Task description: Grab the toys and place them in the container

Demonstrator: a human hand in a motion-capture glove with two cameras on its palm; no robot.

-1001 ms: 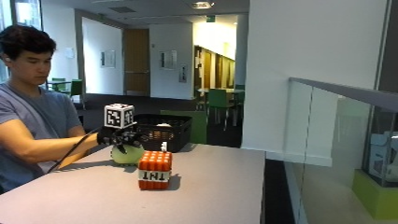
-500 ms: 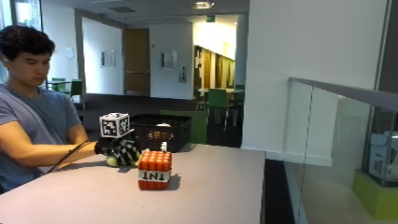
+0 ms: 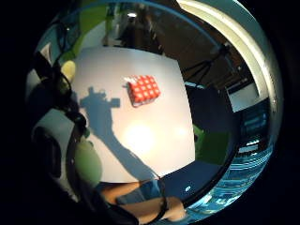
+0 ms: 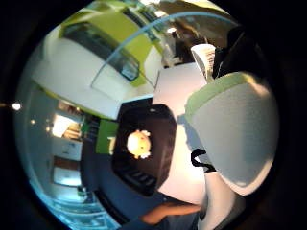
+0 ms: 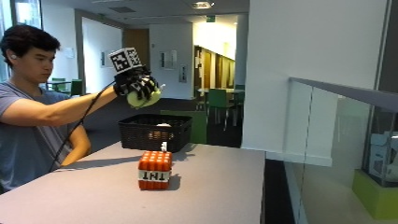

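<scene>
My gloved right hand (image 5: 135,85) is raised high above the table and grips a green and white plush toy (image 5: 145,98). That toy (image 4: 235,129) fills much of the thumb side palm view. Below and slightly ahead stands the black basket (image 5: 154,132) at the table's far edge, with a small yellowish toy (image 4: 138,143) inside it. An orange TNT block toy (image 5: 155,170) stands on the table in front of the basket, also seen from above as the TNT block (image 3: 143,90).
The grey table (image 5: 205,186) stretches toward the camera around the block. A glass railing (image 5: 336,140) runs along the right side. The person's bare left arm (image 5: 78,142) rests by the table's left edge.
The hand has lifted the green toy from the table beside the TNT block up to head height above the basket. The block and basket have stayed put.
</scene>
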